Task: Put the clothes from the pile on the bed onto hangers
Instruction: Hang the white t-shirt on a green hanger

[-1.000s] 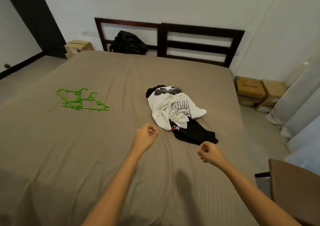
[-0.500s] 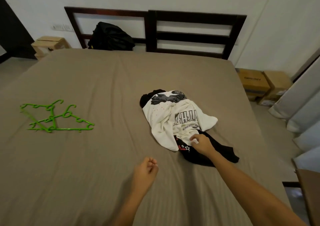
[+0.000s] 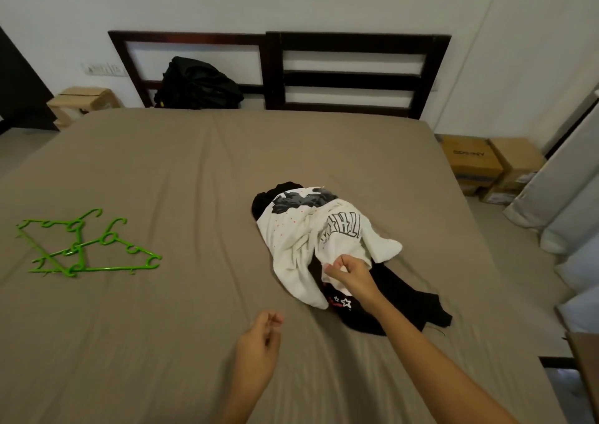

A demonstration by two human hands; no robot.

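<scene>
Head view: we record the pile of clothes (image 3: 311,229) lying on the brown bed (image 3: 162,170), right of centre. It is made up of white printed garments on top and a black garment (image 3: 405,303) underneath that spreads toward the near right.

The right hand (image 3: 351,277) is at the near edge of the pile, thumb and fingers pinching a fold of the white shirt (image 3: 343,238) with dark lettering. The left hand (image 3: 259,342) is over the sheet just short of the pile. Its fingers are loosely curled and it grasps nothing.

The green hangers (image 3: 84,248) lie in an overlapping cluster on the left side of the bed, well apart from the pile and from both hands.

A black bag (image 3: 197,83) rests against the dark headboard (image 3: 350,76). Cardboard boxes (image 3: 470,161) stand on the floor to the right of the bed, beside a pale curtain (image 3: 567,190).
</scene>
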